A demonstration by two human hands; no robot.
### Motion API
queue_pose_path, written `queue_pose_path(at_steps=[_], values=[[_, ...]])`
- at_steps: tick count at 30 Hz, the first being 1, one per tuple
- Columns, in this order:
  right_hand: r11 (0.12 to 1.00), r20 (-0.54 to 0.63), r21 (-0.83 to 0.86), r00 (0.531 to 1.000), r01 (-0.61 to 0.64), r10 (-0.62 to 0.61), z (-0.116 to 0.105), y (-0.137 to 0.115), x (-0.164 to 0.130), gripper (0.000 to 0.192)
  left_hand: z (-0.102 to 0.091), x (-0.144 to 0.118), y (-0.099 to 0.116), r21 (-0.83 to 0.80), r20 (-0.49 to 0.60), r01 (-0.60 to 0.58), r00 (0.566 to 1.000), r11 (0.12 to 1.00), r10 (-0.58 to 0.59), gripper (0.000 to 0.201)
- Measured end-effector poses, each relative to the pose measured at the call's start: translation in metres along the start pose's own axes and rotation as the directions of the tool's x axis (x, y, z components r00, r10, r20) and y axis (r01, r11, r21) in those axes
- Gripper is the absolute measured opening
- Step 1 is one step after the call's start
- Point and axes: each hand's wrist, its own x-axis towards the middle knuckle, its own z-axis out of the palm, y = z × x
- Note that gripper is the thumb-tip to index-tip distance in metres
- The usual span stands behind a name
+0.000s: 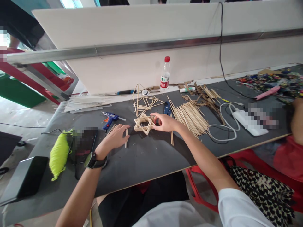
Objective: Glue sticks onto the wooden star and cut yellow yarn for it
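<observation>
White shirt at six o'clock; at twelve, the person's right hand pinches a star-shaped stick frame, seemingly to steady it. At eleven, the left hand curls by short sticks, its grip unclear from here.

Matt wooden star frame, smooth matt tabletop, shiny metal rail

A red-capped clear plastic bottle stood by a white upright board. A neon-yellow skein of yarn lay near a flat black rectangular case. Black-and-cream patterned fabric showed beside a red plastic chair.
</observation>
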Motion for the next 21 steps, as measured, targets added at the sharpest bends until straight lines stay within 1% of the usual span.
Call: queue_pose_path(at_steps=[2, 4, 6, 11, 14, 17, 21], values=[[0.999, -0.007, 0.043, 1.000, -0.002, 0.002, -0.001, 0.006, 0.002, 0.081, -0.001, 0.005, -0.001, -0.017, 0.017, -0.018, 1.000, 1.000, 0.019, 0.038], [0.997, -0.006, 0.074, 1.000, -0.021, 0.022, -0.002, 0.012, 0.003, 0.083, -0.003, 0.008, 0.003, -0.055, -0.007, -0.031, 0.999, 0.998, 0.031, 0.032], [0.994, -0.007, 0.103, 0.999, -0.033, 0.034, -0.002, 0.018, 0.004, 0.083, -0.003, 0.008, 0.012, -0.088, -0.064, -0.057, 0.997, 0.994, 0.052, 0.031], [0.988, -0.013, 0.150, 1.000, -0.022, 0.025, -0.004, 0.026, 0.004, 0.072, 0.001, 0.007, 0.038, -0.170, -0.191, -0.142, 0.976, 0.975, 0.109, 0.028], [0.988, -0.021, 0.155, 0.999, -0.024, 0.028, -0.004, 0.029, 0.005, 0.069, 0.005, 0.006, 0.046, -0.186, -0.258, -0.169, 0.959, 0.968, 0.118, 0.022], [0.988, -0.033, 0.155, 0.999, -0.012, 0.017, -0.004, 0.031, 0.006, 0.057, 0.006, 0.004, 0.046, -0.202, -0.297, -0.215, 0.943, 0.956, 0.149, 0.019], [0.992, -0.065, 0.126, 0.998, 0.024, -0.016, -0.003, 0.032, 0.007, 0.037, 0.006, 0.002, 0.047, -0.200, -0.298, -0.292, 0.927, 0.935, 0.225, 0.017]])
